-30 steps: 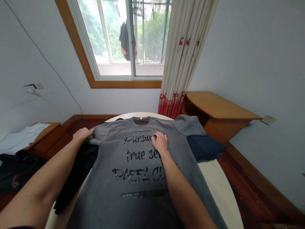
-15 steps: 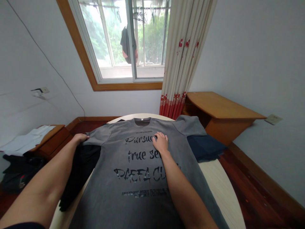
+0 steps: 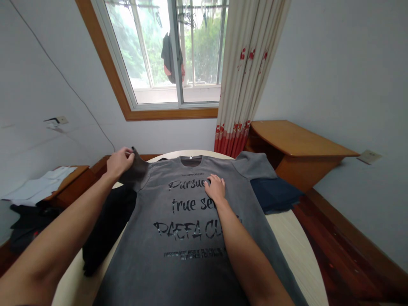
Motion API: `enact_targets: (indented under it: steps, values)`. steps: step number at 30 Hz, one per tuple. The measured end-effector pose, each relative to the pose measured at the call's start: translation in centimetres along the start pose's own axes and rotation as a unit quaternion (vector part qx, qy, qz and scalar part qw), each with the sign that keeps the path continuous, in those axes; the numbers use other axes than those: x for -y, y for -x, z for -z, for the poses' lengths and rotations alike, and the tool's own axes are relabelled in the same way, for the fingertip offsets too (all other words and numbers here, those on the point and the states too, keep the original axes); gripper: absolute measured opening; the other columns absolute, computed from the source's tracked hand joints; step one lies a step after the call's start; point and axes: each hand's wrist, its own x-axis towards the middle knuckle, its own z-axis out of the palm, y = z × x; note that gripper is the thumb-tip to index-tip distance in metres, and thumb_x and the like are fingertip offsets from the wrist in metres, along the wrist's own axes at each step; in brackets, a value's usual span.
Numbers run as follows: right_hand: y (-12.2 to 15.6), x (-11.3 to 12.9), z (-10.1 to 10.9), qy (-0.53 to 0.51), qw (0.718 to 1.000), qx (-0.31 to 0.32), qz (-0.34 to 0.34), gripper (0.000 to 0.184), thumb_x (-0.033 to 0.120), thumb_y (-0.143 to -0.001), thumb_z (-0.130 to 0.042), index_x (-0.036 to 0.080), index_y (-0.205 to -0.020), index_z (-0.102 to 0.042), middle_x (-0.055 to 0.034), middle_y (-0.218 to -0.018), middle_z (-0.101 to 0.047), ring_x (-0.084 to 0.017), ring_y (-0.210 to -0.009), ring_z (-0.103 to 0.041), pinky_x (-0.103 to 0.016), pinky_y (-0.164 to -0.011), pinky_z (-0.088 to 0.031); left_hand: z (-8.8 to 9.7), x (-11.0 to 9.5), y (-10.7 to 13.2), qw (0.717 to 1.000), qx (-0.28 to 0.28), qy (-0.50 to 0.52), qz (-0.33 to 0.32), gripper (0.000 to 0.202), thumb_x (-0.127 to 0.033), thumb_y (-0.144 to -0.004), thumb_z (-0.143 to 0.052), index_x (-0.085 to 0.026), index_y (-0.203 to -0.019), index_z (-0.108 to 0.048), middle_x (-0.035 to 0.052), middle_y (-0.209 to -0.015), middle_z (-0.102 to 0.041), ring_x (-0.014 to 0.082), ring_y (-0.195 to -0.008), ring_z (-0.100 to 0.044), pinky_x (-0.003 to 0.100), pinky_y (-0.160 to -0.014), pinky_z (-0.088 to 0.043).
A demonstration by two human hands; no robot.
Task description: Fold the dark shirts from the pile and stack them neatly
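Observation:
A grey T-shirt [image 3: 191,216] with dark lettering lies spread front up over a round, pale table [image 3: 299,242], its neckline at the far side. My left hand [image 3: 120,161] pinches the hem of the left-side sleeve and holds it lifted off the table. On the upper chest, over the end of the top line of large letters, my right hand [image 3: 215,187] rests palm down with its fingers spread. The sleeve on the right lies flat. Part of the print is hidden under my right hand and forearm.
Black clothing [image 3: 106,229] lies on the table at left, and folded dark blue cloth [image 3: 276,195] at right. Beyond stand a wooden desk [image 3: 302,136], a curtain [image 3: 239,85] and a window. White papers [image 3: 41,185] sit on a low cabinet at left.
My left hand has risen and moved inward to the right, lifting the sleeve that was stretched out sideways. My right hand stays in place on the chest of the T-shirt.

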Motion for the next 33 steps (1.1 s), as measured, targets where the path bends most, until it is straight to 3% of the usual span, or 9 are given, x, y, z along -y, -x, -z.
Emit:
enact_targets:
  steps: [3,6,10,12,15,19,24,29,33]
  values:
    - [0.0,0.0,0.0,0.000,1.000,0.003,0.001,0.029,0.031,-0.091,-0.054,0.020,-0.114,-0.067,-0.0103,-0.141,-0.057,-0.024,-0.135,-0.044,-0.047,-0.118,-0.020,1.0,-4.5,1.7,0.998,0.012,0.003,-0.063,0.045,-0.053,-0.091,-0.046,-0.024,-0.119,-0.068,0.0033,-0.104,-0.076,0.0274,-0.101,-0.067,0.034,-0.085,-0.050]
    - [0.0,0.0,0.1,0.001,1.000,0.004,0.000,0.030,0.031,-0.090,-0.055,0.020,-0.114,-0.068,-0.0100,-0.141,-0.057,-0.024,-0.135,-0.044,-0.047,-0.118,-0.019,0.8,-6.2,3.1,0.995,0.042,-0.009,-0.090,0.050,-0.058,-0.093,-0.039,-0.026,-0.116,-0.070,0.0049,-0.104,-0.076,0.0283,-0.101,-0.068,0.035,-0.083,-0.050]
    - [0.0,0.0,0.1,-0.001,1.000,0.000,-0.001,0.029,0.031,-0.090,-0.056,0.019,-0.114,-0.068,-0.0097,-0.141,-0.058,-0.025,-0.135,-0.044,-0.046,-0.118,-0.020,-1.3,-4.4,4.5,0.986,0.131,-0.049,-0.094,0.054,-0.063,-0.090,-0.043,-0.024,-0.114,-0.072,0.0081,-0.113,-0.073,0.0296,-0.103,-0.066,0.034,-0.083,-0.050]
    - [0.0,0.1,0.1,-0.004,1.000,0.001,0.000,0.028,0.031,-0.090,-0.056,0.020,-0.113,-0.068,-0.0096,-0.140,-0.058,-0.025,-0.135,-0.045,-0.046,-0.118,-0.019,-2.7,-3.0,5.6,0.973,0.183,-0.058,-0.129,0.057,-0.067,-0.083,-0.053,-0.024,-0.117,-0.070,0.0087,-0.115,-0.071,0.0293,-0.104,-0.066,0.033,-0.082,-0.050]
    - [0.1,0.1,0.2,-0.006,1.000,0.001,0.001,0.028,0.031,-0.090,-0.056,0.021,-0.113,-0.068,-0.0096,-0.140,-0.058,-0.025,-0.135,-0.044,-0.046,-0.118,-0.020,-4.4,-1.7,7.6,0.953,0.215,-0.073,-0.202,0.067,-0.066,-0.071,-0.069,-0.026,-0.125,-0.066,0.0103,-0.123,-0.066,0.0320,-0.112,-0.061,0.035,-0.086,-0.049]
    - [0.1,0.2,0.3,0.001,1.000,0.003,0.000,0.029,0.031,-0.090,-0.056,0.020,-0.114,-0.067,-0.0096,-0.141,-0.058,-0.025,-0.135,-0.044,-0.047,-0.118,-0.020,-5.3,-1.7,9.4,0.931,0.228,-0.110,-0.262,0.065,-0.060,-0.066,-0.077,-0.029,-0.122,-0.067,0.0120,-0.126,-0.063,0.0354,-0.121,-0.055,0.043,-0.095,-0.043]
    - [0.2,0.2,0.4,0.001,1.000,0.003,0.001,0.030,0.030,-0.090,-0.055,0.019,-0.115,-0.068,-0.0103,-0.141,-0.058,-0.025,-0.135,-0.044,-0.048,-0.118,-0.021,-5.5,-2.6,9.4,0.921,0.279,-0.109,-0.251,0.049,-0.059,-0.072,-0.072,-0.030,-0.110,-0.069,0.0103,-0.118,-0.070,0.0333,-0.113,-0.061,0.042,-0.095,-0.043]
    - [0.1,0.2,0.4,0.000,1.000,0.006,0.001,0.029,0.031,-0.090,-0.056,0.020,-0.114,-0.068,-0.0100,-0.141,-0.058,-0.025,-0.135,-0.044,-0.047,-0.118,-0.021,-6.6,-4.5,9.6,0.940,0.237,-0.118,-0.214,0.053,-0.067,-0.088,-0.045,-0.021,-0.103,-0.067,0.0159,-0.108,-0.072,0.0341,-0.103,-0.067,0.042,-0.087,-0.047]
    - [0.1,0.1,0.3,0.003,1.000,0.006,-0.001,0.030,0.031,-0.090,-0.055,0.020,-0.114,-0.068,-0.0099,-0.141,-0.057,-0.025,-0.136,-0.044,-0.048,-0.118,-0.020,-8.2,-6.7,9.6,0.961,0.176,-0.104,-0.184,0.060,-0.065,-0.094,-0.034,-0.015,-0.112,-0.062,0.0208,-0.113,-0.069,0.0350,-0.100,-0.067,0.041,-0.082,-0.049]
